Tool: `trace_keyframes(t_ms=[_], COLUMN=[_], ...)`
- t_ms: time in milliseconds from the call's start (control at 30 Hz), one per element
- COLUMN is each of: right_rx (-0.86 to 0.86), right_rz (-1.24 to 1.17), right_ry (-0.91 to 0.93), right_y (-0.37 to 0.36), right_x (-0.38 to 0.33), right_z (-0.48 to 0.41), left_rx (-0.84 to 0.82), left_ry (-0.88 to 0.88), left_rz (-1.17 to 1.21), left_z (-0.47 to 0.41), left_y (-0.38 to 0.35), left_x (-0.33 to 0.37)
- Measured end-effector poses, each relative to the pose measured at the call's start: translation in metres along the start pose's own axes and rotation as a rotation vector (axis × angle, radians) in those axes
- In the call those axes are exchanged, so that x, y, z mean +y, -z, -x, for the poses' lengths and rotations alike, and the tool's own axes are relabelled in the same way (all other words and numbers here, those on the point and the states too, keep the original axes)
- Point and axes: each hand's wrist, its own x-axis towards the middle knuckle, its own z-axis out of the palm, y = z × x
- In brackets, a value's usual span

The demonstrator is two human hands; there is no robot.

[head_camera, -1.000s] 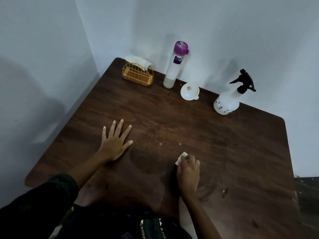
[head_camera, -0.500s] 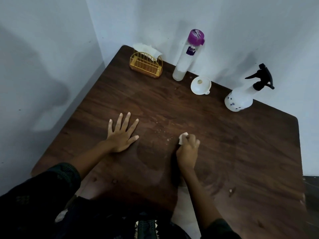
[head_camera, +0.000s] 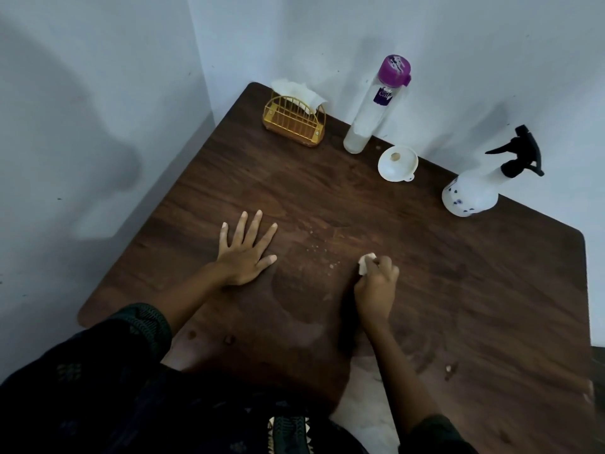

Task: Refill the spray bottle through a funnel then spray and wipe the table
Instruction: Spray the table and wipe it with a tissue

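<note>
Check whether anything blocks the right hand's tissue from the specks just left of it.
Nothing visible. The right hand grips the tissue, and only bare table separates it from the specks; the left hand lies flat beyond them.

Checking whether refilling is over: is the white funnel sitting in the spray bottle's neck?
No, the white plastic funnel rests on the dark wooden table, apart from the white spray bottle.
</note>
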Motion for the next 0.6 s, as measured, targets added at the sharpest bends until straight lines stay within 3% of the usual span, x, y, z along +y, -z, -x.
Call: trace_keyframes(t_ms=[167, 300, 367, 467, 600], right_rx=[-0.133, -0.178, -0.134, -0.059, -0.071], right_rz=[-0.041, 0.011, 0.029, 0.057, 0.043], right_ry=[0.255, 0.474, 0.447, 0.246, 0.085], right_y=[-0.009, -0.009, -0.003, 0.005, -0.001], right_x=[-0.056, -0.041, -0.014, 0.011, -0.017], right_z=[0.016, 0.051, 0.053, 0.033, -0.001], left_rx=[0.007, 0.009, 0.011, 0.011, 0.013], left_ry=[-0.007, -0.008, -0.011, -0.007, -0.006], left_rz=[0.011, 0.010, 0.009, 0.002, 0.001], left_z=[-0.001, -0.002, -0.002, -0.001, -0.001], left_y=[-0.001, -0.002, -0.002, -0.001, 0.000], left_x=[-0.001, -0.001, -0.001, -0.001, 0.000])
